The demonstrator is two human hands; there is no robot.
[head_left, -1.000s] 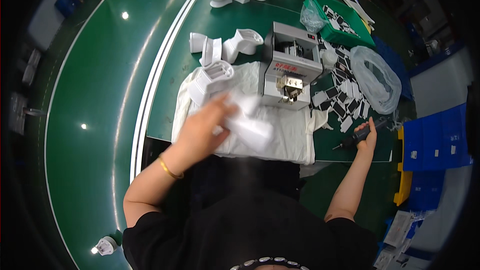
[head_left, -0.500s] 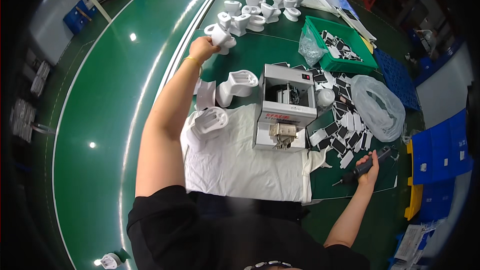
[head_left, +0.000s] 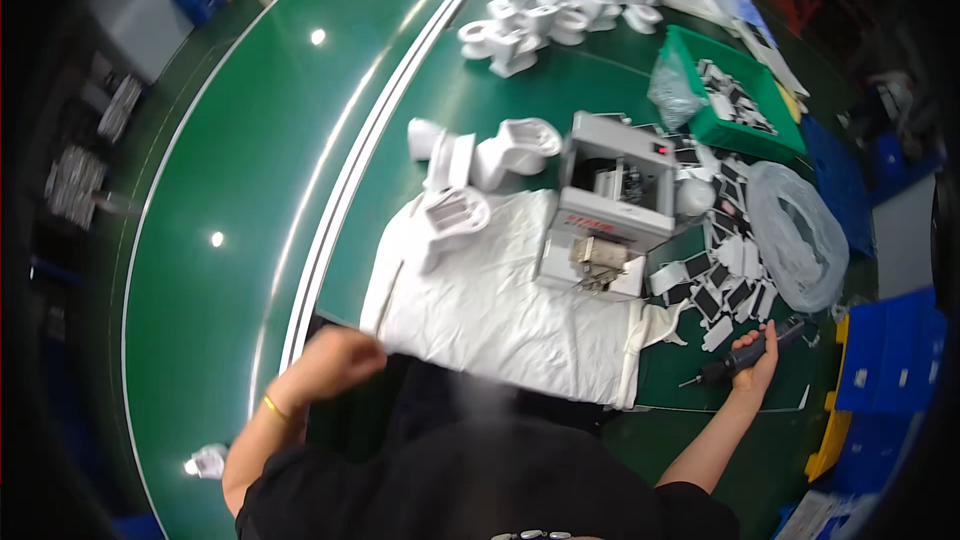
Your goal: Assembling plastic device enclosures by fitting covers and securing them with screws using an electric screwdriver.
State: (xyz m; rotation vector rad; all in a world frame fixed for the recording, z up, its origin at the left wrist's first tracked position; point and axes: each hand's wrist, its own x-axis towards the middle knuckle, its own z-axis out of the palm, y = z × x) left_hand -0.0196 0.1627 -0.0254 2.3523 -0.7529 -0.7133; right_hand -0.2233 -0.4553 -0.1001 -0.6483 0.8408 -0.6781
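Observation:
My right hand is closed around a dark electric screwdriver, its thin bit pointing left, at the right end of the green table. Smeared by motion, my left hand is by the near left corner of a white cloth; whether it holds anything does not show. Toward the cloth's far left corner are several white toilet-shaped plastic pieces, one with its hollow side up, another behind it. A grey screw-feeding machine stands at the right of the cloth.
Many white toilet-shaped pieces crowd the far side. Small black and white parts lie right of the machine, beside a clear plastic bag. More fill a green bin. Blue bins stand at right.
My left hand has come back from the far group of white pieces to the cloth's near left corner. Another white piece now stands beside the nearer ones. My right hand keeps its grip on the screwdriver.

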